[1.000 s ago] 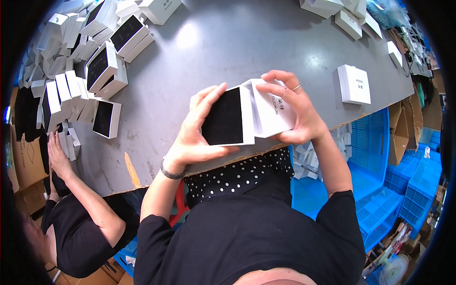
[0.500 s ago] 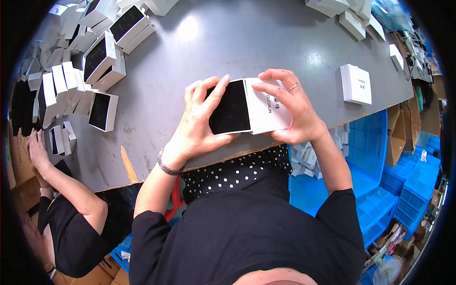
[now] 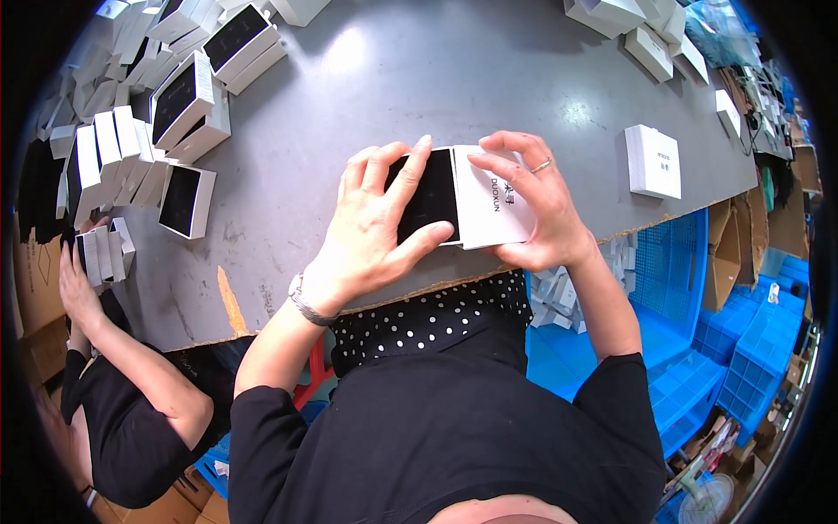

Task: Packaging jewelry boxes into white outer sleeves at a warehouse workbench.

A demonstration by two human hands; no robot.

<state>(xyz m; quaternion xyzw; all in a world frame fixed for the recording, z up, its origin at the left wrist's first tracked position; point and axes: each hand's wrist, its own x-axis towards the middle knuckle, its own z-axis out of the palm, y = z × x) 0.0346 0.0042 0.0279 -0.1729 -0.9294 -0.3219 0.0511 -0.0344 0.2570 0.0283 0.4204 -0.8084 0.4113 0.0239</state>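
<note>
Near the front edge of the grey table, my left hand (image 3: 365, 214) grips a white-edged box part with a flat black face (image 3: 431, 196). Its thumb lies over the black face and its fingers reach across the far edge. Beside it, my right hand (image 3: 543, 205) holds a white box part (image 3: 484, 223) with dark print, fingers on the far edge and thumb at the near corner. The two parts sit edge to edge. Whether they are joined cannot be seen.
White boxes, some black-faced, crowd the table's left (image 3: 188, 196). A white box (image 3: 653, 163) stands at right. Blue crates (image 3: 668, 288) with small white boxes are below the right edge. At left, a co-worker's hand (image 3: 80, 293) is by several small boxes.
My left hand has slid slightly right over the black face, its thumb now lying on it. My right hand barely moved. The co-worker has brought more small boxes together at the left.
</note>
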